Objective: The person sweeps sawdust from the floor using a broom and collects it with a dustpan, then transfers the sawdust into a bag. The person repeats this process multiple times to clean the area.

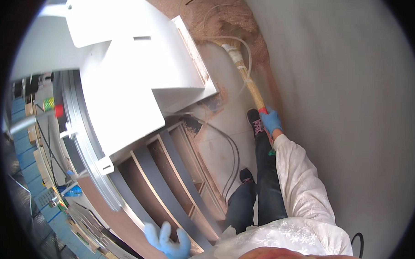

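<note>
Your right hand [272,121] grips the wooden pole [253,89]; left hand [170,243] empty, fingers spread. Cable [237,152] looped left of the right hand may trip you.

There are two gloves [272,121], two shoes [246,176], one pole [252,87].

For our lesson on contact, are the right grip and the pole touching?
Touching: the head view plainly shows the right grip, blue-gloved, closed around the pole.
</note>
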Motion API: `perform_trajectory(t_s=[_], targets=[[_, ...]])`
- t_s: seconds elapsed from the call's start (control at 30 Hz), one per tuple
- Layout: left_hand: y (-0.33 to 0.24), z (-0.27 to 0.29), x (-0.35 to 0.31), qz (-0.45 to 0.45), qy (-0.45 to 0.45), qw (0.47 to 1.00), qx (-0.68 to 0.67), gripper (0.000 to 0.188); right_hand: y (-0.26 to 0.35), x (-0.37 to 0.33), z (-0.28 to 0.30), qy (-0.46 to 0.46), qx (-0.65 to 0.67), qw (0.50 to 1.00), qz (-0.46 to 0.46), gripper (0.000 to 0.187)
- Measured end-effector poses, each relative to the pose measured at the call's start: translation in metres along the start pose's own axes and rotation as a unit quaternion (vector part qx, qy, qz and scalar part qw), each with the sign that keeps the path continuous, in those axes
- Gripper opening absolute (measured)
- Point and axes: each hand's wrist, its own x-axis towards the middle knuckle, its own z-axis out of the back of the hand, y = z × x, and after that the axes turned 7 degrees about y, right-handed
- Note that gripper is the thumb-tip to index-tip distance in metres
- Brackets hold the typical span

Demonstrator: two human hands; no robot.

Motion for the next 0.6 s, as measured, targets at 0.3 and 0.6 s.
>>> perform_trajectory(t_s=[0.3,0.6], targets=[[-0.070,0.008,0.298,-0.115,-0.118,0.986,0.040,0.078,0.082,0.125,0.009,0.079,0.064,0.985,-0.138,0.032],[-0.072,0.021,0.315,-0.143,0.072,0.974,0.158,0.083,0.277,0.266,-0.035,0.121,0.088,0.986,-0.073,0.030]])
